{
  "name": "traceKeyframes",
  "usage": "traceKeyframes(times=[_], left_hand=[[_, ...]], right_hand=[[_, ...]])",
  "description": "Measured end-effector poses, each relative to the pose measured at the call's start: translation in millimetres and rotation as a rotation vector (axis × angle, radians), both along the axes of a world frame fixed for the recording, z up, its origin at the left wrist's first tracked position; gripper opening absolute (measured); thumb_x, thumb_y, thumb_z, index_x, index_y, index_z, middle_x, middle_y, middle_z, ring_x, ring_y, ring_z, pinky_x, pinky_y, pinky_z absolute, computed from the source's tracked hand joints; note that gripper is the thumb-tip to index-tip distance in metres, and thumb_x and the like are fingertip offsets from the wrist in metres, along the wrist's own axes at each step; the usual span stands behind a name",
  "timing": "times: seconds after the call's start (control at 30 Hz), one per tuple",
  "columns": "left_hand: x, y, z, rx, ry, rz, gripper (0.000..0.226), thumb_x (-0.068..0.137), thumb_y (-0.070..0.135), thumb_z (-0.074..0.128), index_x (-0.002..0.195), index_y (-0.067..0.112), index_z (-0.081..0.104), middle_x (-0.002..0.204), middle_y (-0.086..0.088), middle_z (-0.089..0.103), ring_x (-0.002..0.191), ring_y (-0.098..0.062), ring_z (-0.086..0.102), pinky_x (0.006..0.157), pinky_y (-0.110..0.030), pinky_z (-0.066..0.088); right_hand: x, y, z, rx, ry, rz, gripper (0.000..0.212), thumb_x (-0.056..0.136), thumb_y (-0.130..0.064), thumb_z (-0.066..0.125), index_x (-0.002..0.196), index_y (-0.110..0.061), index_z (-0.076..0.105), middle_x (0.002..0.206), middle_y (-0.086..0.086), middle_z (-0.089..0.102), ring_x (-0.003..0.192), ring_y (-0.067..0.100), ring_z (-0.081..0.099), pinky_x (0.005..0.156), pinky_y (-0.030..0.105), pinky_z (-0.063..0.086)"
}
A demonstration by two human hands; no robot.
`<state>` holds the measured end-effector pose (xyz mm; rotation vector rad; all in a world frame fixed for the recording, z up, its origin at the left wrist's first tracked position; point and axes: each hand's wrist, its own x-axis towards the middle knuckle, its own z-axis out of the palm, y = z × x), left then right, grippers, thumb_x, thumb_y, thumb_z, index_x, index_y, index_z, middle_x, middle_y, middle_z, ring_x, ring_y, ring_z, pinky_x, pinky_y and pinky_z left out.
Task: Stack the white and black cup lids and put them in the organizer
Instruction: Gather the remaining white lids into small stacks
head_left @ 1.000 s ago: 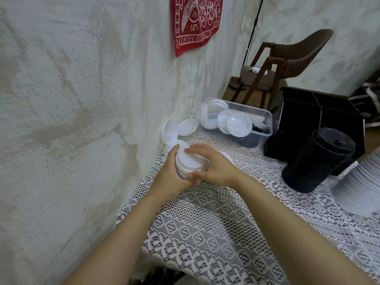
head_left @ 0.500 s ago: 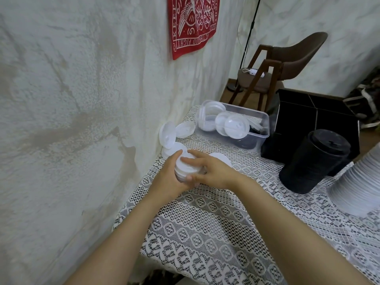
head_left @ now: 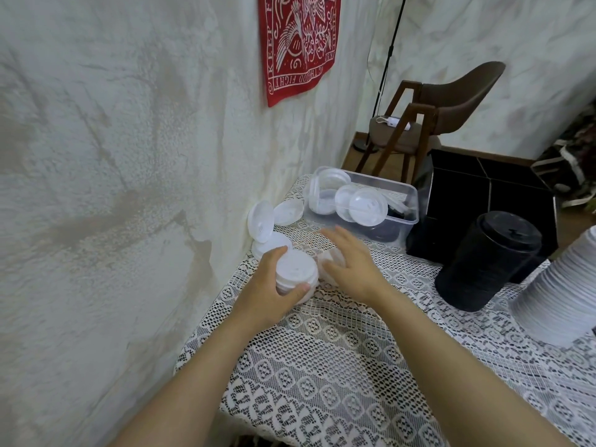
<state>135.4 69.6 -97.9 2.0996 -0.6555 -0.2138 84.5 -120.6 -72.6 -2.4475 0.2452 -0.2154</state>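
left hand (head_left: 268,293) curled round white lid stack (head_left: 295,271) | right hand (head_left: 353,264) now off the stack, fingers straight over loose white lid (head_left: 330,264) just right of grip | stack still growing, organizer (head_left: 483,195) far right, unreached

**Left hand on white lids**

I saw my left hand (head_left: 270,287) gripping a short stack of white lids (head_left: 295,271) over the lace cloth (head_left: 322,366). I held my right hand (head_left: 353,266) straight-fingered just beside it, above a loose lid (head_left: 332,255). The black lid stack (head_left: 487,262) stood well apart.
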Motion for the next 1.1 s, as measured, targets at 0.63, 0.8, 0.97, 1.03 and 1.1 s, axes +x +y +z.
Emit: traceKeyframes(times=[0.63, 0.8, 0.97, 1.03, 1.1], left_hand=[[0.4, 0.3, 1.4, -0.031, 0.053, 0.011, 0.075, 0.084, 0.044, 0.069, 0.145, 0.033, 0.027, 0.146, 0.009, 0.035, 0.131, -0.012, 0.038, 0.106, -0.035, 0.04], [0.5, 0.4, 1.1, -0.024, 0.042, 0.018, 0.076, 0.083, 0.047, 0.068, 0.145, 0.034, 0.027, 0.147, 0.009, 0.035, 0.131, -0.012, 0.038, 0.105, -0.035, 0.041], [1.1, 0.3, 0.8, -0.024, 0.038, 0.019, 0.076, 0.083, 0.048, 0.069, 0.145, 0.034, 0.027, 0.148, 0.009, 0.035, 0.132, -0.013, 0.038, 0.106, -0.037, 0.041], [1.5, 0.4, 0.4, -0.032, 0.045, 0.017, 0.077, 0.082, 0.048, 0.069, 0.145, 0.035, 0.027, 0.148, 0.01, 0.035, 0.132, -0.013, 0.038, 0.106, -0.037, 0.041], [1.3, 0.8, 0.1, -0.035, 0.045, 0.017, 0.076, 0.082, 0.048, 0.069, 0.144, 0.035, 0.027, 0.147, 0.01, 0.035, 0.132, -0.013, 0.038, 0.106, -0.037, 0.041]], right_hand=[[-14.5, -18.6, -25.9, 0.14, 0.0, -0.131, 0.089, 0.069, -0.047, 0.083, 0.145, -0.027, 0.041, 0.146, -0.005, 0.041, 0.132, 0.017, 0.037, 0.111, 0.043, 0.033], [-19.2, -21.2, -23.9, 0.198, -0.043, -0.133, 0.075, 0.08, -0.029, 0.079, 0.144, -0.032, 0.04, 0.148, -0.004, 0.036, 0.137, 0.017, 0.029, 0.113, 0.042, 0.027], [-19.1, -22.8, -23.0, 0.187, -0.058, -0.128, 0.076, 0.078, -0.024, 0.081, 0.142, -0.031, 0.042, 0.148, -0.005, 0.037, 0.137, 0.015, 0.03, 0.11, 0.036, 0.026], [-19.3, -23.0, -22.7, 0.168, -0.052, -0.122, 0.077, 0.077, -0.024, 0.081, 0.142, -0.032, 0.041, 0.147, -0.006, 0.038, 0.135, 0.015, 0.032, 0.109, 0.035, 0.027], [-19.2, -22.8, -21.9, 0.146, -0.046, -0.112, 0.077, 0.077, -0.024, 0.081, 0.143, -0.032, 0.041, 0.145, -0.007, 0.04, 0.131, 0.015, 0.034, 0.105, 0.035, 0.028]])
